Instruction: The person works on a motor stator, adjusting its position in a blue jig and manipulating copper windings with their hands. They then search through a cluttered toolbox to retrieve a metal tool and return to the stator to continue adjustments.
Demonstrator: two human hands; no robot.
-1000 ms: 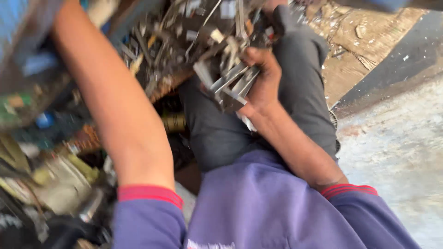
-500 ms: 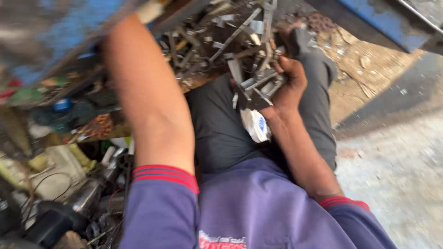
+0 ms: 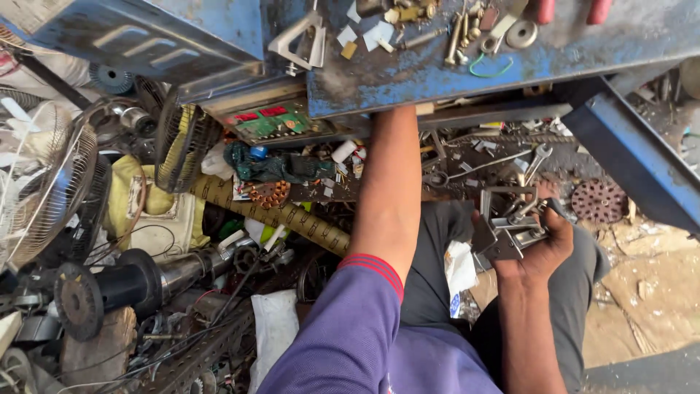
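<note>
blue metal table (image 3: 408, 69) | fan guards (image 3: 44, 190) left | black motor (image 3: 117, 284) | green circuit board (image 3: 273, 124) | washer (image 3: 521, 33)

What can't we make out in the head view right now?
- Left hand: hidden behind the blue metal table; only the forearm shows, so its grip cannot be told.
- Metal brackets in the right hand: stacked and overlapping, count unclear.
- Two fingertips at the top edge: cut off by the frame, owner unclear.
- Green circuit board: partly under the table.

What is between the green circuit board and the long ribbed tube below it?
In the head view, between the circuit board and the tube lie a crumpled dark green rag and a copper-wound round part.
</note>
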